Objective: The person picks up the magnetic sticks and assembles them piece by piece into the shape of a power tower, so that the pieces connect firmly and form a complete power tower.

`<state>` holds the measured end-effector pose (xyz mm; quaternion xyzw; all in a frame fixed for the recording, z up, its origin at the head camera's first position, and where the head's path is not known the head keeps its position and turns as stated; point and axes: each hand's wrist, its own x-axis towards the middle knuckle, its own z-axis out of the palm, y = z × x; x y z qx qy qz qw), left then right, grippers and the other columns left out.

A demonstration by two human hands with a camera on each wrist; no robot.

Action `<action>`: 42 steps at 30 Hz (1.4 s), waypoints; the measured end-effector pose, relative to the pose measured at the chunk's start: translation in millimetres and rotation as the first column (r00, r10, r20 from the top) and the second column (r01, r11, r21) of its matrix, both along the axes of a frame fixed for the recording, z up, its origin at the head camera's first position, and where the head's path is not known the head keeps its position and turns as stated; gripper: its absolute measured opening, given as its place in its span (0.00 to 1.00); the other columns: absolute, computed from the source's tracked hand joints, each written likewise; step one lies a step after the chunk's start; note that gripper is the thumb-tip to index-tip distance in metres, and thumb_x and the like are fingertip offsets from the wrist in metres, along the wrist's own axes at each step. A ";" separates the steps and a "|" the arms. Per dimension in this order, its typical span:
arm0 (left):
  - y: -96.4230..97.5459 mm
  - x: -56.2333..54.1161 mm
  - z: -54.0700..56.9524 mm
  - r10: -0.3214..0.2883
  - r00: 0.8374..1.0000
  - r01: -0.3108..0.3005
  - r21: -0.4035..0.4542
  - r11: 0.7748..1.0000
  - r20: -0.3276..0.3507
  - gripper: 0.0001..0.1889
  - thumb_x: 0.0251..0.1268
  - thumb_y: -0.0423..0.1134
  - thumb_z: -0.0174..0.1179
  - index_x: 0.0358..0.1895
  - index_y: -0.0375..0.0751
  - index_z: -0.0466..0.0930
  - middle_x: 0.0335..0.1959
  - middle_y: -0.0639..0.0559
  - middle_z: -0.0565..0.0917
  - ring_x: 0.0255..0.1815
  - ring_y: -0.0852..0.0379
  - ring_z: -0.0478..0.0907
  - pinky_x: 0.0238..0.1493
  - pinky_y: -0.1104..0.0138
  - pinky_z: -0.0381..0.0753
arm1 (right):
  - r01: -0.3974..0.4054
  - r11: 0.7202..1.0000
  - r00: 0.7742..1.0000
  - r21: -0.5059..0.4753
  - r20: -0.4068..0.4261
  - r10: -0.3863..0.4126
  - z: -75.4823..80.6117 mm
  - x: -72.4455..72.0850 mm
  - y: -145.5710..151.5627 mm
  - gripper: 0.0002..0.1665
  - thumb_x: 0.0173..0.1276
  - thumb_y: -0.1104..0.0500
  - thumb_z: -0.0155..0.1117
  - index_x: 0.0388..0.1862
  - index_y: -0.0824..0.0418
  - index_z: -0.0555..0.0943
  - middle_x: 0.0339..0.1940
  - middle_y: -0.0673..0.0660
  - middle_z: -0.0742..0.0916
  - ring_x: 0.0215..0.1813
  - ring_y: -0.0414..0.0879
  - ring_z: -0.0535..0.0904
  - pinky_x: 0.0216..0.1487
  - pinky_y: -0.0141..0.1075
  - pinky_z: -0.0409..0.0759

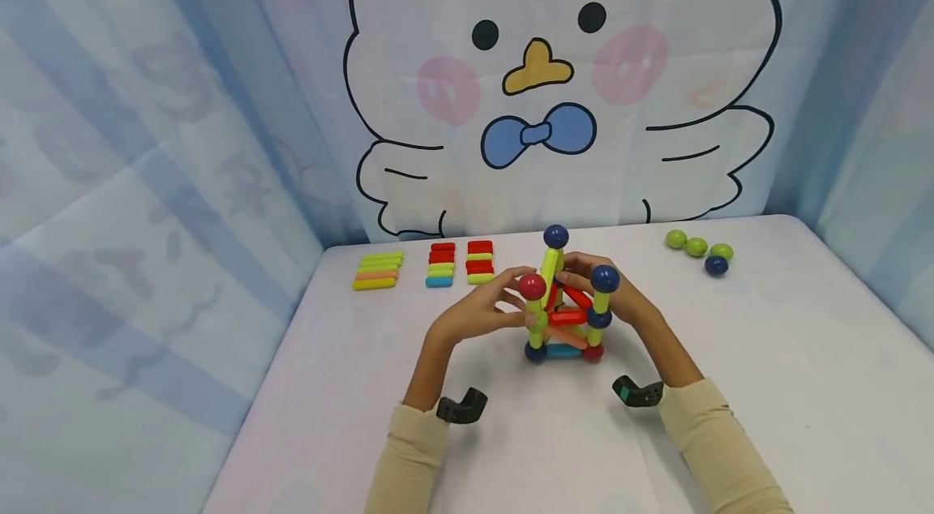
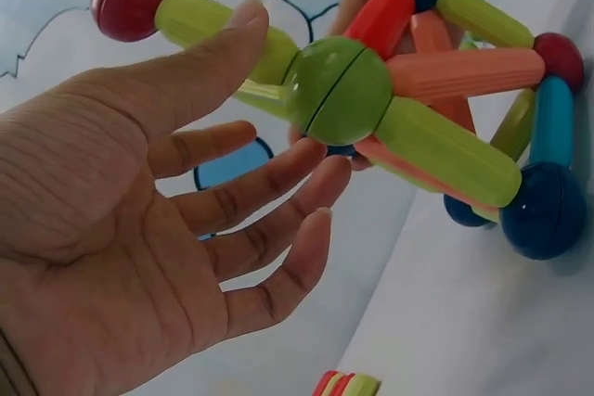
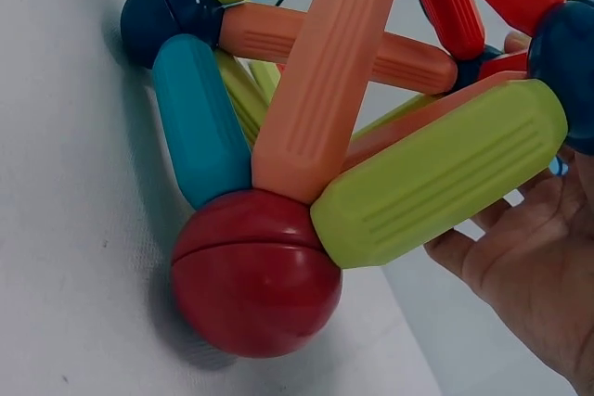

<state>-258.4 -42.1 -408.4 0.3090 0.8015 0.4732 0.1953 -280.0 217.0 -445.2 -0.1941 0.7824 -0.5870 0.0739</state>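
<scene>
A tower of coloured rods and balls (image 1: pixel 565 318) stands on the table between the two hands. Its top carries a red ball (image 1: pixel 531 286) and two dark blue balls, while a teal rod (image 1: pixel 563 351) lies along the base. My left hand (image 1: pixel 481 307) is at the tower's left side; its thumb rests along a yellow-green rod (image 2: pixel 190 20) beside a green ball (image 2: pixel 339 90), the other fingers spread loosely below. Around the right rear of the tower reaches my right hand (image 1: pixel 609 287), close to a dark blue ball (image 3: pixel 566 71); its fingertips are partly hidden there.
Three groups of short rods lie at the back left: a mostly yellow group (image 1: pixel 378 271), a mixed stack (image 1: pixel 441 264) and a red and yellow stack (image 1: pixel 480 261). At the back right are several green balls (image 1: pixel 696 247) and a dark blue ball (image 1: pixel 716 265). A patterned curtain (image 1: pixel 540 198) hangs behind.
</scene>
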 end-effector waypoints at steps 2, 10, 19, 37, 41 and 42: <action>2.6 0.8 -2.2 0.021 1.000 -0.021 -0.001 1.000 -0.020 0.36 0.63 0.43 0.66 0.73 0.49 0.60 0.63 0.50 0.75 0.59 0.52 0.76 0.53 0.61 0.81 | -0.003 1.000 1.000 -0.008 0.003 0.003 1.0 1.6 -0.7 0.26 0.74 0.51 0.56 0.64 0.65 0.73 0.58 0.66 0.81 0.62 0.57 0.77 0.66 0.53 0.74; 8.4 -0.1 -7.2 0.100 0.990 -0.100 -0.001 0.995 -0.096 0.29 0.62 0.44 0.67 0.66 0.47 0.70 0.58 0.51 0.80 0.55 0.53 0.79 0.52 0.62 0.82 | 0.060 0.998 0.998 0.014 -0.010 -0.060 -3.6 3.1 6.3 0.24 0.75 0.52 0.55 0.63 0.63 0.73 0.58 0.64 0.81 0.64 0.58 0.76 0.67 0.53 0.72; 11.5 -4.7 -7.9 0.213 0.965 -0.226 -0.078 0.971 -0.150 0.26 0.60 0.49 0.68 0.60 0.46 0.75 0.48 0.50 0.84 0.52 0.53 0.80 0.48 0.63 0.83 | 0.123 0.987 0.992 0.106 -0.037 -0.120 -4.1 6.7 24.5 0.29 0.73 0.47 0.59 0.65 0.62 0.72 0.59 0.65 0.81 0.62 0.61 0.76 0.63 0.57 0.74; -114.3 -49.3 -57.8 0.640 0.714 -0.694 -0.413 0.590 -0.286 0.16 0.71 0.41 0.58 0.58 0.41 0.75 0.54 0.38 0.75 0.52 0.44 0.74 0.55 0.51 0.78 | 0.074 0.979 0.994 0.191 -0.090 -0.058 0.2 44.0 75.6 0.22 0.71 0.56 0.62 0.60 0.64 0.75 0.56 0.62 0.83 0.54 0.33 0.76 0.56 0.41 0.81; -139.5 -53.7 -65.9 0.690 0.621 -0.773 -0.440 0.458 -0.373 0.24 0.72 0.38 0.54 0.69 0.43 0.65 0.66 0.30 0.60 0.62 0.35 0.66 0.60 0.42 0.72 | 0.039 0.976 0.997 0.216 -0.070 -0.025 0.8 51.8 82.6 0.23 0.68 0.57 0.65 0.59 0.64 0.75 0.55 0.62 0.83 0.54 0.31 0.76 0.53 0.36 0.82; -143.9 -54.3 -66.8 0.689 0.609 -0.781 -0.451 0.432 -0.394 0.26 0.73 0.38 0.53 0.71 0.43 0.63 0.67 0.27 0.57 0.63 0.33 0.65 0.59 0.41 0.72 | 0.031 0.974 0.997 0.226 -0.069 -0.016 0.8 53.5 84.2 0.23 0.67 0.57 0.66 0.59 0.64 0.75 0.55 0.62 0.83 0.54 0.32 0.76 0.52 0.35 0.82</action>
